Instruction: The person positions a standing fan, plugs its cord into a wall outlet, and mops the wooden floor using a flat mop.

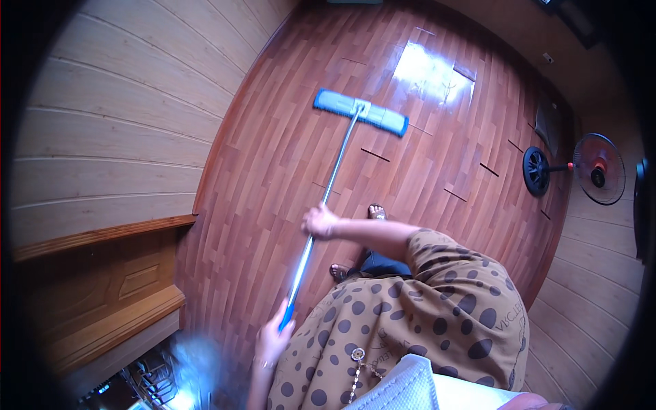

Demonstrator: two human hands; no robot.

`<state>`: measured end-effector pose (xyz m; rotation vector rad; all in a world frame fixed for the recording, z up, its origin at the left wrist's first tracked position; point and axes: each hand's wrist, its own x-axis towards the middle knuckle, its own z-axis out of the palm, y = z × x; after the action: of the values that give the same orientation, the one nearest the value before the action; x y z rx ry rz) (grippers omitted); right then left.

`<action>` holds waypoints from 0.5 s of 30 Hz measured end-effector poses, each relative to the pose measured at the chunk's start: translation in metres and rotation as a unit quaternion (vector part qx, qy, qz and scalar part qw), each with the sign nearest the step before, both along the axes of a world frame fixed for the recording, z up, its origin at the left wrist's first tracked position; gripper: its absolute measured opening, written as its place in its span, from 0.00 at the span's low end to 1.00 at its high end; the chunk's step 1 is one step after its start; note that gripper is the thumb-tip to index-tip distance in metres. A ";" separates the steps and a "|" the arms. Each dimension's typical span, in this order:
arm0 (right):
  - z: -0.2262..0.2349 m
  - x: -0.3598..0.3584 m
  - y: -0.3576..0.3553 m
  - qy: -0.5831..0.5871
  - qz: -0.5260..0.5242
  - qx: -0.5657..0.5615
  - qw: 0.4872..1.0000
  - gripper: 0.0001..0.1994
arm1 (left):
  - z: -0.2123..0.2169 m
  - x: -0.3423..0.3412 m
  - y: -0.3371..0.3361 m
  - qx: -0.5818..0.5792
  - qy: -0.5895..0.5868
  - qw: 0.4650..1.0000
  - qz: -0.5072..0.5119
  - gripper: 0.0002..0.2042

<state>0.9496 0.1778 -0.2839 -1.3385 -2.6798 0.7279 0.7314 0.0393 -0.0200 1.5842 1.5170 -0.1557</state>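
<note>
A flat mop (pixel 337 167) with a shiny metal pole slants across the wooden floor, from lower left up to its head. Its wide blue-edged head (pixel 386 120) lies flat on the boards, well ahead of my feet. My right hand (pixel 320 223) is wrapped round the middle of the pole. Lower down, my left hand (pixel 275 335) grips the blue handle at the pole's near end. Both hands are closed, and some fingers are hidden behind the pole.
Reddish-brown plank floor (pixel 253 184) spreads around the mop. A pale panelled wall (pixel 130 130) and a wooden bench-like piece (pixel 123 301) stand on the left. At the right is a standing fan (pixel 598 171) with a round black base (pixel 536 171). Bright light reflects on the far floor.
</note>
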 end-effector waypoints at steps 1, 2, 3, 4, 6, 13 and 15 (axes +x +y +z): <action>-0.016 0.028 0.020 0.008 -0.088 0.025 0.996 0.06 | -0.006 0.036 0.028 -0.001 0.019 0.999 -0.025 0.27; -0.013 0.053 0.044 -0.048 -0.137 -0.005 0.989 0.08 | -0.014 0.064 0.050 -0.004 0.041 0.998 -0.042 0.26; -0.010 0.079 0.063 -0.080 -0.175 -0.008 0.981 0.13 | -0.043 0.079 0.068 0.051 -0.048 0.997 -0.039 0.26; -0.008 0.107 0.083 -0.103 -0.243 -0.033 0.964 0.18 | -0.060 0.107 0.095 0.058 -0.050 0.995 -0.056 0.26; 0.014 0.140 0.115 -0.095 -0.311 -0.123 0.938 0.24 | -0.081 0.155 0.145 0.048 -0.015 0.996 -0.074 0.27; 0.007 0.147 0.129 -0.185 -0.257 -0.102 0.943 0.20 | -0.175 0.186 0.176 0.084 0.003 0.996 -0.041 0.27; -0.027 0.133 0.107 -0.211 -0.220 -0.067 0.950 0.16 | -0.180 0.166 0.141 0.110 0.022 0.992 -0.051 0.26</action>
<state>1.0830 0.2851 -0.3108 -2.2521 -2.4773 0.6336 0.8970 0.1805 -0.1998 1.8454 1.5293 -0.0841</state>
